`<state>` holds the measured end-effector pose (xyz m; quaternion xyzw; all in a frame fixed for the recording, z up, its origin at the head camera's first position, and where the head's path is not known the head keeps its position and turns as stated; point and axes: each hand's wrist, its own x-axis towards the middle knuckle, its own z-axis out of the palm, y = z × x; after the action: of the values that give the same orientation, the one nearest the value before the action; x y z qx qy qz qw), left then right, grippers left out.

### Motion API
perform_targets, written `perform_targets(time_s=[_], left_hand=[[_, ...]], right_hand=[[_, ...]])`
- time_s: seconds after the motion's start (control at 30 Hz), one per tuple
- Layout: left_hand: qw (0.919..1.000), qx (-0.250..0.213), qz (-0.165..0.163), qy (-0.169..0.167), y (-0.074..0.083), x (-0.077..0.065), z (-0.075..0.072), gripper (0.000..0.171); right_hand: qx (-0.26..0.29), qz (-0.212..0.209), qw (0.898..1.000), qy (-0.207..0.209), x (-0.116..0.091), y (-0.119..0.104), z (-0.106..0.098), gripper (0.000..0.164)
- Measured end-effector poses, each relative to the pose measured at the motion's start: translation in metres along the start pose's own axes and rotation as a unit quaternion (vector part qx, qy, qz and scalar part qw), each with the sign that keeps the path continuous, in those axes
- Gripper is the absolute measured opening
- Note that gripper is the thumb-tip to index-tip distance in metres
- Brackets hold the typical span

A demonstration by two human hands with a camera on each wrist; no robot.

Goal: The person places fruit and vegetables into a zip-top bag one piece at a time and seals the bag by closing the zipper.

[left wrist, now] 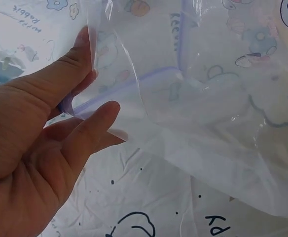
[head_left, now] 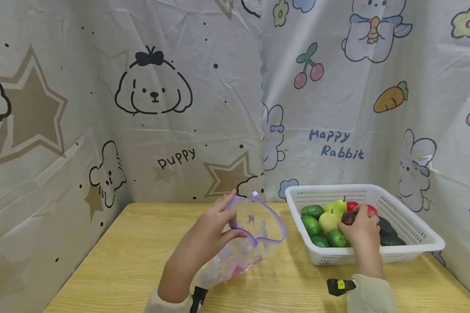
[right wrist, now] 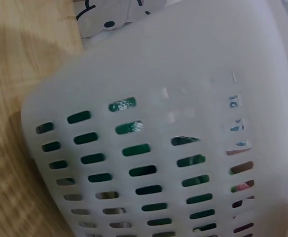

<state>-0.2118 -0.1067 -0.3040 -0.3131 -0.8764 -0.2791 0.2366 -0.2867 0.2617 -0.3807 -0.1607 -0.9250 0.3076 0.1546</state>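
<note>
My left hand point(head_left: 205, 232) pinches the rim of a clear plastic zip bag point(head_left: 235, 261) with purple edging. The bag's mouth gapes toward the right, and printed figures show on its film. In the left wrist view, thumb and fingers hold the bag point(left wrist: 198, 113) by its edge. Over at the white basket point(head_left: 415, 204), my right hand point(head_left: 362, 230) reaches in and grips a dark red round fruit point(head_left: 348, 218), partly hidden by the fingers. The right wrist view is mostly filled by the slotted basket wall point(right wrist: 149, 64).
Within the basket lie green cucumber-like pieces point(head_left: 311, 225), yellow-green pears point(head_left: 330, 221), red fruits point(head_left: 371, 210) and dark, black-looking pieces point(head_left: 389, 232). The wooden table point(head_left: 113, 252) meets a printed curtain point(head_left: 219, 108) behind and at the sides.
</note>
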Motion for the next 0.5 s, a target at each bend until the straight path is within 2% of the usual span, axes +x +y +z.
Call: perform_targets(time_s=[0.2,0.5], left_hand=[[1.0,0.0,0.003,0.002,0.0006,0.0006,0.0002,0.028],[0.9995,0.015,-0.026,0.009,0.005,0.0013,0.0037,0.027]], right_hand=[[0.006,0.003,1.0,0.03,0.0005,-0.0018,0.0009,0.066],[0.027,0.003,0.999,0.042,-0.0006,-0.0064,-0.0063,0.06]])
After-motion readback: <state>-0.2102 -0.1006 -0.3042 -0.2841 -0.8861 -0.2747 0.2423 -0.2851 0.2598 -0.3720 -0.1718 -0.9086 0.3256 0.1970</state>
